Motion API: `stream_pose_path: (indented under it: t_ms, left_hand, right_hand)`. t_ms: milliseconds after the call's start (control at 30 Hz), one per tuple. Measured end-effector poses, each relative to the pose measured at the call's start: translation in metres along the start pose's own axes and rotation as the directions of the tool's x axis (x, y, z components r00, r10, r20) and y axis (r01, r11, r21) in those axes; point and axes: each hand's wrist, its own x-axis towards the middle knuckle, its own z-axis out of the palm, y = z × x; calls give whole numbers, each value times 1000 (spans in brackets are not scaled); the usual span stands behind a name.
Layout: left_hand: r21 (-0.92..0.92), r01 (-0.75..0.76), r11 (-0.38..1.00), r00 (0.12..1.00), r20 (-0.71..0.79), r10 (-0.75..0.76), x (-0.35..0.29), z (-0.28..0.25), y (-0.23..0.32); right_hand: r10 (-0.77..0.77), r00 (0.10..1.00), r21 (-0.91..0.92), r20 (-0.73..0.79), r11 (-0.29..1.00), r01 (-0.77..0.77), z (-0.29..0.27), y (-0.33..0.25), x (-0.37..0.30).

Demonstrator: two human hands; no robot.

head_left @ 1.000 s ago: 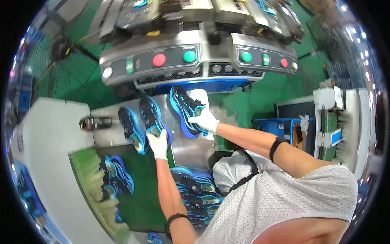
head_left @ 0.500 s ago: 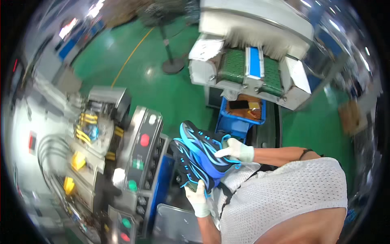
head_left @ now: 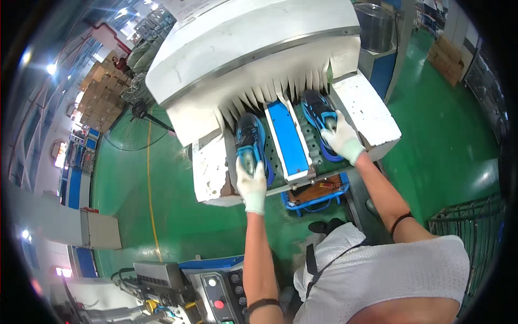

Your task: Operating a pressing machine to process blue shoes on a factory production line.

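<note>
Two black-and-blue sneakers lie toes-away on the perforated green belts at the mouth of a white machine. My gloved left hand (head_left: 251, 185) is closed on the heel end of the left sneaker (head_left: 248, 128), where a greenish-grey shoe last shows in the opening. Around the heel end of the right sneaker (head_left: 315, 105), which also has a last in it, my gloved right hand (head_left: 344, 139) is closed. The right toe reaches the hanging strip curtain (head_left: 270, 93). Between the belts runs a blue-topped divider (head_left: 288, 137), apart from both hands.
The white machine hood (head_left: 253, 40) rises over the belts. Beneath the belt end hangs a blue crate (head_left: 315, 201). A control panel (head_left: 220, 294) stands at the lower left, a wire rack (head_left: 469, 232) at the right, and a floor fan (head_left: 137, 121) at the far left.
My view has swung toward the white machine. The two sneakers, held pressed together before, are now apart, one on each green belt, with a hand on each.
</note>
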Motion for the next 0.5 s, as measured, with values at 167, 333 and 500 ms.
stream_pose_path:
  t_ms: [167, 333, 500]
  left_hand:
    - [6, -47, 999, 998, -33, 47, 104, 77, -6]
    - [-164, -96, 982, 995, 23, 101, 112, 77, 3]
    - [-360, 265, 895, 958, 205, -201, -99, -27, -55]
  right_hand:
    - [-88, 995, -69, -47, 994, 84, 28, -6, 123]
    - [-304, 910, -205, -281, 946, 252, 36, -30, 164]
    - [-710, 700, 402, -81, 619, 674, 119, -78, -16]
